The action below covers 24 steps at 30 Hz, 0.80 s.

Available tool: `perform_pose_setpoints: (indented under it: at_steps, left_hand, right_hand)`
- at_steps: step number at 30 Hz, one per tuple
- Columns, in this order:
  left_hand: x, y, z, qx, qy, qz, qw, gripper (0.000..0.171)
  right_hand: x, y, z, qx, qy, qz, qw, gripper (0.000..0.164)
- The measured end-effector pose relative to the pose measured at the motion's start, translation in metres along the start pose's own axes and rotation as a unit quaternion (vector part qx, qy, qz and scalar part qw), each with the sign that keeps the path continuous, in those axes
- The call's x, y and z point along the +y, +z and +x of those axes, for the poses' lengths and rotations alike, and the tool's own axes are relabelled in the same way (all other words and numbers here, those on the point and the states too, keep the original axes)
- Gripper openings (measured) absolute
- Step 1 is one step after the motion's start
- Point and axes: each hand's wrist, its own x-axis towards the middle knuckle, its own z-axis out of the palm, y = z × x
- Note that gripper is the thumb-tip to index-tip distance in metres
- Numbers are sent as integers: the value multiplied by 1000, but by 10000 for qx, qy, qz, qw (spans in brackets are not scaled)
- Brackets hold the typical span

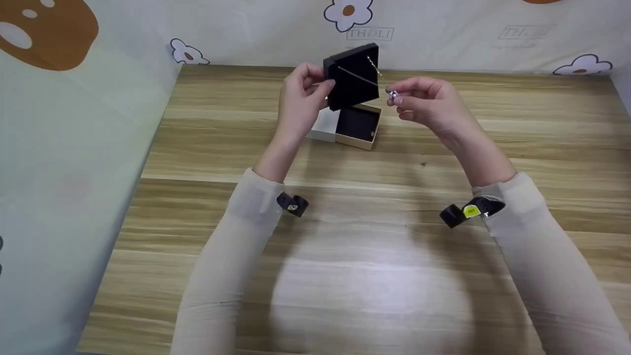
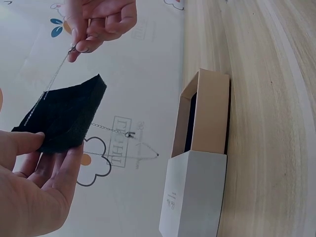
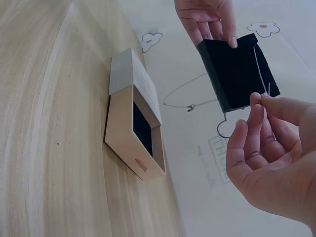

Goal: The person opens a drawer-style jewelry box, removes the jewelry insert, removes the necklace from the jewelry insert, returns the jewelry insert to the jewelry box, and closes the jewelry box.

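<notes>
My left hand (image 1: 301, 98) grips the left edge of a black jewelry pad (image 1: 356, 81), thumb on its face and fingers behind, held tilted in the air. A thin silver necklace (image 1: 357, 75) runs across the pad's front. In the left wrist view its chain (image 2: 106, 129) also hangs in a loop behind the pad, with a small clasp on it. My right hand (image 1: 434, 101) pinches the necklace's sparkling pendant (image 1: 393, 95) between thumb and fingertips, just right of the pad, drawing part of the chain taut.
Below the pad, a drawer-style gift box (image 1: 362, 143) lies on the wooden table (image 1: 222, 148). Its tan tray is slid partly out of a white sleeve (image 1: 324, 125), with a dark lining inside. Behind the table hangs a flower-patterned cloth (image 1: 261, 34).
</notes>
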Motion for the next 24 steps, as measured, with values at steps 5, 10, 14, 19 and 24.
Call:
perform_pose_setpoints:
  at_steps: [5, 10, 14, 19, 24]
  left_hand:
    - [1, -1, 0, 22, -11, -25, 10000, 9]
    - [1, -1, -1, 98, -12, -19, 9999, 9]
    - [0, -2, 0, 157, -104, -76, 9998, 8]
    - [-2, -4, 0, 174, -30, 3, 9998, 8]
    - [-2, -5, 0, 187, 62, 55, 9998, 8]
  right_hand:
    - [1, -1, -1, 6, 9, -35, 10000, 16]
    - [1, -2, -2, 51, 34, -75, 10000, 15]
    - [1, -2, -3, 43, 40, -78, 10000, 15]
    - [2, -3, -4, 44, 64, -42, 10000, 15]
    - [3, -5, -4, 94, 106, -43, 9999, 15]
